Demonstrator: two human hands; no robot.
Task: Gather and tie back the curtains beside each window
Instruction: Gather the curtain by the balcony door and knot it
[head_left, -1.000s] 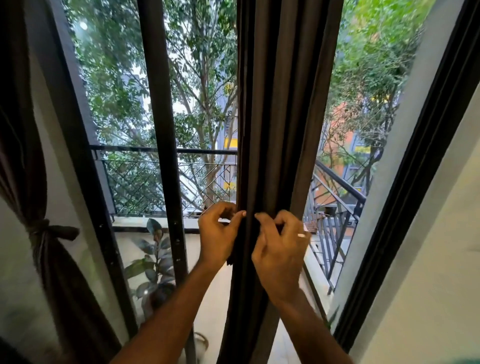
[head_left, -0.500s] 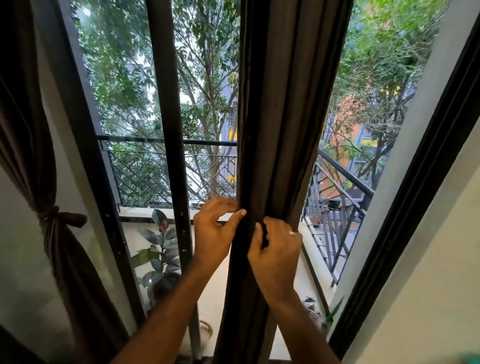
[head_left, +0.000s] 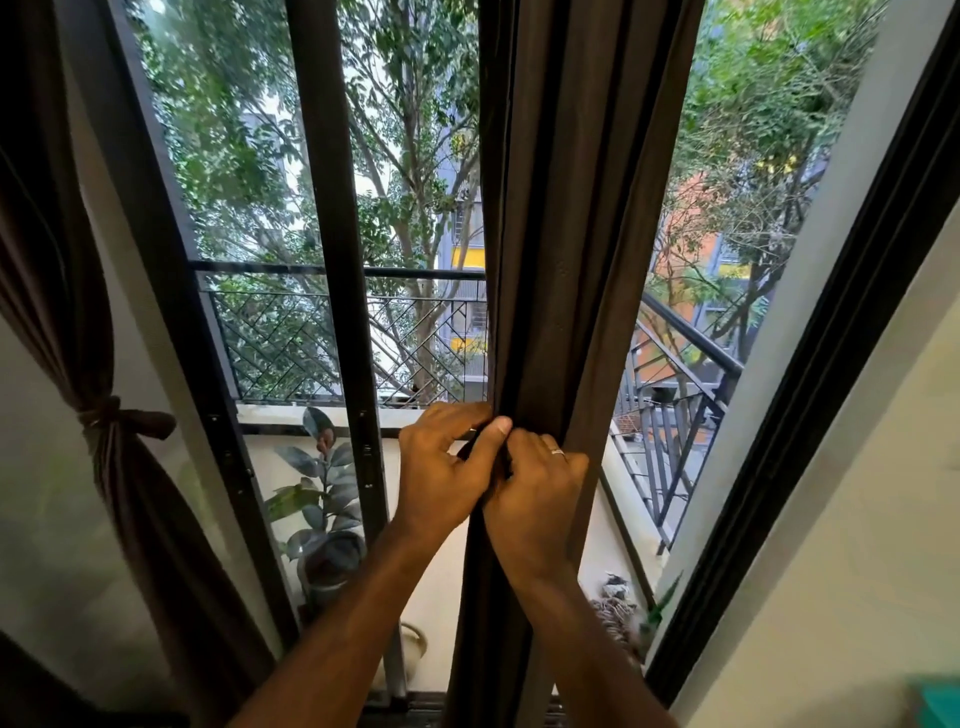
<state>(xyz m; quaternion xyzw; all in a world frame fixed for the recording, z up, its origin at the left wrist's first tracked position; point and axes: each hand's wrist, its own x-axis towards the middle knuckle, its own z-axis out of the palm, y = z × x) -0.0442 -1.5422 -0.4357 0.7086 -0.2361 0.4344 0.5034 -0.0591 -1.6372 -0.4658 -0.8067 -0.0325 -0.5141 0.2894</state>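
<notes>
A dark brown curtain (head_left: 571, 218) hangs gathered in a narrow column in the middle of the window. My left hand (head_left: 441, 467) pinches its left edge between thumb and fingers at mid height. My right hand (head_left: 540, 493), with a ring on one finger, presses against the left hand and grips the same folds. A dark strip shows between my fingers; whether it is a tie I cannot tell. A second brown curtain (head_left: 67, 291) hangs at the far left, bound by a knotted tie (head_left: 111, 415).
Black window frame bars (head_left: 332, 260) run upright left of the held curtain, and another black frame (head_left: 841, 332) slants at the right beside a pale wall (head_left: 857, 571). Outside are a balcony railing (head_left: 291, 338), a potted plant (head_left: 322, 499) and trees.
My hands have moved closer together until they touch, both still on the curtain's folds. The view has shifted slightly, and the tied curtain at the left sits higher in the frame.
</notes>
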